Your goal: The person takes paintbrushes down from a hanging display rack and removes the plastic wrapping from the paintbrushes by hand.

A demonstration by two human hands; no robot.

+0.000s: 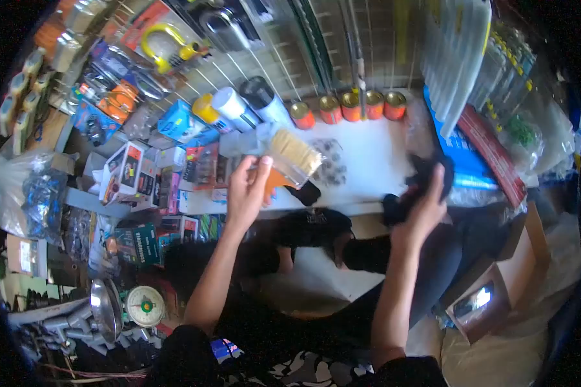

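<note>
At twelve o'clock, the left hand [248, 185] pinches a clear packet [294, 157] by its edge, best kept level; at three, the right hand [426, 201] clasps a blurred black bundle [428, 173].

Clear packet [295, 153], tan contents, tilted, held above white shelf [376, 151], left of middle. Black item [423, 170], crumpled, blurred, held above front edge toward right end.

Cans [350, 116] stand along the shelf's [376, 156] rear (right of the canisters [236, 111]); the packet [293, 153] is in the left fingers [263, 171].
</note>
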